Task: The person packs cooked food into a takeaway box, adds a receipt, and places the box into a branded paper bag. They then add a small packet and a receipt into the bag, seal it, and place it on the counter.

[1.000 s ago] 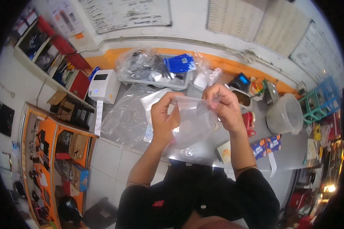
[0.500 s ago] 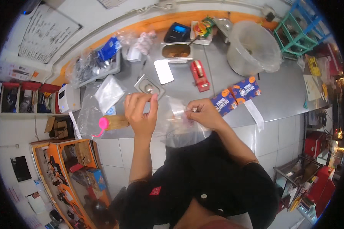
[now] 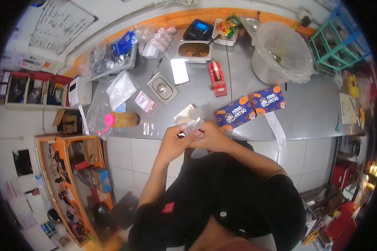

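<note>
My left hand (image 3: 174, 142) and my right hand (image 3: 213, 138) meet at the front edge of the steel counter (image 3: 305, 108), both closed on a crumpled clear plastic bag (image 3: 193, 124) that hangs partly below them. Just beyond it lies a small cream box (image 3: 182, 111), partly hidden. To the left stands a bottle of brown contents with a pink cap (image 3: 125, 120), on loose plastic. A small packet (image 3: 144, 103) and a steel pan with lid (image 3: 162, 88) lie farther back. Two blue-and-orange printed boxes (image 3: 236, 115) are at right of my hands, a paper strip (image 3: 275, 125) beside them.
Red tape dispenser (image 3: 218, 83), white card (image 3: 179, 71), food pan with ladle (image 3: 188, 51), card machine (image 3: 197, 29) and large bucket (image 3: 266, 67) sit farther back. A grey tray (image 3: 109, 71) and white printer (image 3: 79, 94) are left; orange shelving (image 3: 46, 150) stands lower left.
The view has shifted so more counter shows. My hands, apart half a second ago with the left one raised, have come together on the bag, which is now more gathered.
</note>
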`<state>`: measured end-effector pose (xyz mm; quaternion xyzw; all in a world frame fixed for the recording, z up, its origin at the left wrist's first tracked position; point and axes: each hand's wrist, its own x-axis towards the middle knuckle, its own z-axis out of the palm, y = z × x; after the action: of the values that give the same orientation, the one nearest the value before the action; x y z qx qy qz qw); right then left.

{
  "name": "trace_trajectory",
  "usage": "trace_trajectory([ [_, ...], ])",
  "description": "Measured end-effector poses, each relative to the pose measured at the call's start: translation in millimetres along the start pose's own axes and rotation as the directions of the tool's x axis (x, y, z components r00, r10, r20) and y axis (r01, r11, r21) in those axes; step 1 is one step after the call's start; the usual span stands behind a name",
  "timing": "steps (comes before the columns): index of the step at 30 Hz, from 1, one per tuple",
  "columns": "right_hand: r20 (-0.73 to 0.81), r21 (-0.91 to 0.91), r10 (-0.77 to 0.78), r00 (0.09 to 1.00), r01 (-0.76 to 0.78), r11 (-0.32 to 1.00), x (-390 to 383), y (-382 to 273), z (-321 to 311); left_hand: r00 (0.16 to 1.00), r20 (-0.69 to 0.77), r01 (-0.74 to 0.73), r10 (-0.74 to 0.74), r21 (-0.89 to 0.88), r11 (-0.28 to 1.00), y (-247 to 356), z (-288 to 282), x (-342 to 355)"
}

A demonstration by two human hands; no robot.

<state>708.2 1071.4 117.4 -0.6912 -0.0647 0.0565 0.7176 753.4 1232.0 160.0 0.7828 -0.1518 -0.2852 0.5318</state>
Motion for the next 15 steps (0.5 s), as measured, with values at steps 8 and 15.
trace_trajectory([
  [8, -0.111, -0.439, -0.326, 0.939, 0.248, 0.863, 22, 14, -83, 0.864, -0.335, -0.122, 0.377, 0.586, 0.801, -44, -88, -22],
  [15, -0.142, -0.410, -0.347, 0.927, 0.264, 0.873, 26, -22, -87, 0.793, -0.587, 0.008, 0.162, 0.277, 0.961, -25, -90, -39],
])
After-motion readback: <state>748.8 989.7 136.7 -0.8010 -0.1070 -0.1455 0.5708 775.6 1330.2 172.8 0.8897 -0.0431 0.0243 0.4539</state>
